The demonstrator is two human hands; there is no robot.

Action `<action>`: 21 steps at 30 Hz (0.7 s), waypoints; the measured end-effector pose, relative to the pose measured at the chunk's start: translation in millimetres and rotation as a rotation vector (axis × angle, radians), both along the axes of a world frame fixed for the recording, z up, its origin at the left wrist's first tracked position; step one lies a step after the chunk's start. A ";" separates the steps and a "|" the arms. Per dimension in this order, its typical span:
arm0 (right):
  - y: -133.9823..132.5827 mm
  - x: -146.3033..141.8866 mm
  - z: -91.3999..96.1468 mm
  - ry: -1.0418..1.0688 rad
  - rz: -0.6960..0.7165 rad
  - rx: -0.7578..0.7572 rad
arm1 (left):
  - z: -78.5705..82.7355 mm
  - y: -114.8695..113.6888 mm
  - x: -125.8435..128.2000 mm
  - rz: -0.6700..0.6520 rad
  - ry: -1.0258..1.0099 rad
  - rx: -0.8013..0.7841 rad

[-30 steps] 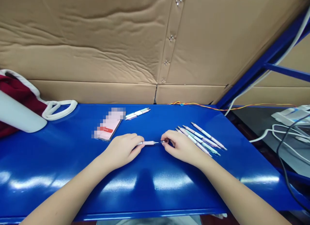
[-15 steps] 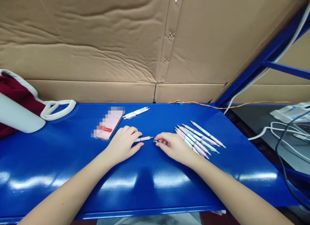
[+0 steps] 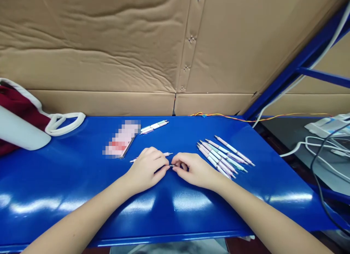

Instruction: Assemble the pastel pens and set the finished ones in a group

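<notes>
My left hand (image 3: pixel 147 170) and my right hand (image 3: pixel 194 170) meet fingertip to fingertip just above the blue table. Between them shows a small dark metal pen part (image 3: pixel 172 165), pinched by the thumb and finger of each hand. Most of it is hidden by the fingers. Behind my left hand lies a pale pen (image 3: pixel 167 154), its middle covered by the hand and its metal point showing to the right. A group of several pastel pens (image 3: pixel 218 157) lies slantwise to the right of my right hand.
A phone (image 3: pixel 123 141) lies left of the hands, with a few more pens (image 3: pixel 155 127) beside its top end. A white cylinder (image 3: pixel 24 128) and a red bag with white handles (image 3: pixel 65 124) occupy the left. Cables (image 3: pixel 322 148) hang at the right; cardboard (image 3: pixel 109 64) stands behind.
My left hand has let go of the pen, which now lies behind it, and has moved right and nearer to me. Its fingertips now meet the right hand's at the small metal part.
</notes>
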State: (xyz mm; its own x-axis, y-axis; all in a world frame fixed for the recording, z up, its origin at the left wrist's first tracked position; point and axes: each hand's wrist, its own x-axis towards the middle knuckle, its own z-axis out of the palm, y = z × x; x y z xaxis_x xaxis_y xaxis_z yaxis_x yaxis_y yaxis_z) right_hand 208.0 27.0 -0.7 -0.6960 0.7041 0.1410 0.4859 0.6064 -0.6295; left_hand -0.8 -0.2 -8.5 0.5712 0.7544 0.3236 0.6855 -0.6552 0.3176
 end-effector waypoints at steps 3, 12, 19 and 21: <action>5.6 8.4 4.5 -0.115 0.009 0.089 | -1.0 0.8 -0.6 0.024 0.025 -0.003; 12.1 22.3 13.3 -0.316 -0.023 0.168 | 0.8 0.2 -2.1 0.013 0.098 -0.058; 2.1 3.6 3.3 -0.257 0.077 0.342 | 13.9 10.8 -28.5 0.159 0.148 -0.004; 0.5 -1.9 -0.5 -0.285 0.126 0.391 | 13.3 13.6 -34.2 0.185 0.194 -0.022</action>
